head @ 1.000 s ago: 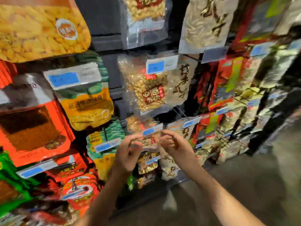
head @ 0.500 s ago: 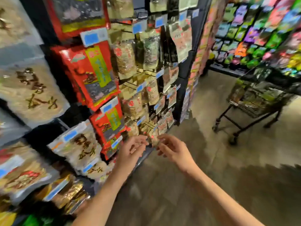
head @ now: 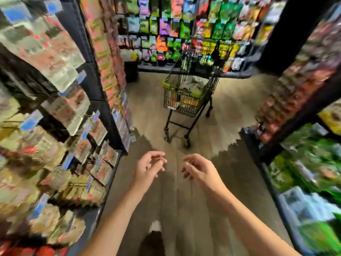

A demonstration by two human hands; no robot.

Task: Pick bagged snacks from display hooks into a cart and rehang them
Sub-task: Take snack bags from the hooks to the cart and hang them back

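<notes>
My left hand (head: 149, 168) and my right hand (head: 200, 169) hover side by side over the aisle floor, fingers loosely curled, holding nothing. A black wire shopping cart (head: 190, 93) with a green handle stands ahead in the aisle, with several bagged snacks (head: 191, 87) inside it. Bagged snacks on display hooks (head: 73, 111) fill the rack on my left, blurred by motion.
Racks of hanging snack bags line the far wall (head: 177, 26) and the right side (head: 304, 145). A black upright post (head: 103, 100) ends the left rack. The tan floor (head: 230, 111) lies between the racks. My shoe (head: 155, 227) shows at the bottom.
The view has swung right from the left rack toward the aisle and cart. Both hands have come away from the hanging bags and now hang empty over the floor.
</notes>
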